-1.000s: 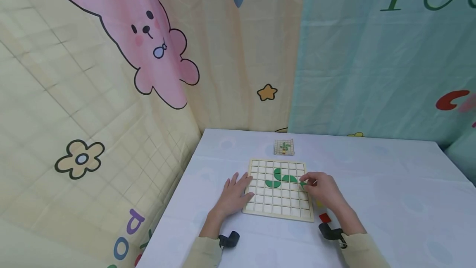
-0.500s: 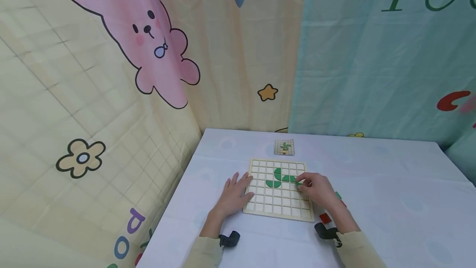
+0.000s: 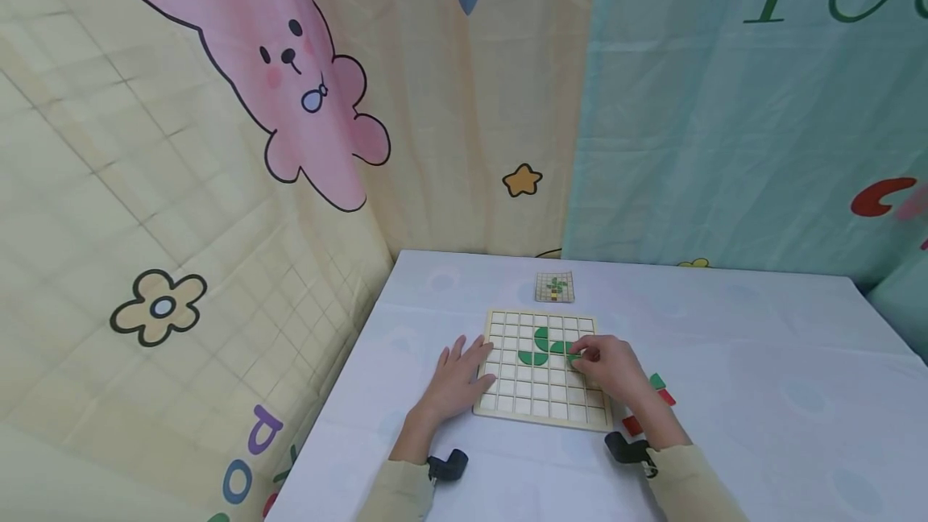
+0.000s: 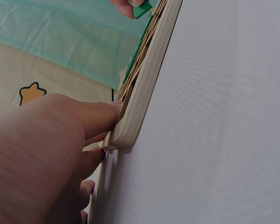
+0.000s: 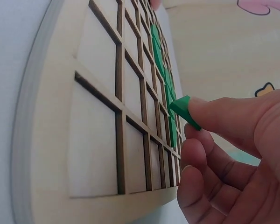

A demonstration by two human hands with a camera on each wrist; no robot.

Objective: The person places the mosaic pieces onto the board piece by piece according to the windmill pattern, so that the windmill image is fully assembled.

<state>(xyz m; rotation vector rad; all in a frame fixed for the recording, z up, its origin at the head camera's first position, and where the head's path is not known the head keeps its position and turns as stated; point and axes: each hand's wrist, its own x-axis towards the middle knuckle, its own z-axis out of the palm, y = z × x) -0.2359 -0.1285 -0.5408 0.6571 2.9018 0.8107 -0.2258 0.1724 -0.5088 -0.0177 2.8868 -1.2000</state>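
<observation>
Cream cloth printed with a pink rabbit hangs next to teal cloth behind the white-covered tabletop. In front of a seated-height view lies a square, pale wooden board with a raised grid, and just beyond its far edge a small gridded card shows a pattern. Of the person's two hands, the left hand rests at the board's left edge, fingers spread and relaxed, thumb touching the rim. The right hand pinches a small green flat piece between thumb and forefinger, tilted at the grid; whether it touches the board I can't tell. Just beside it, green rounded pieces sit in the grid. Near the right forearm lie another green piece and red pieces.
</observation>
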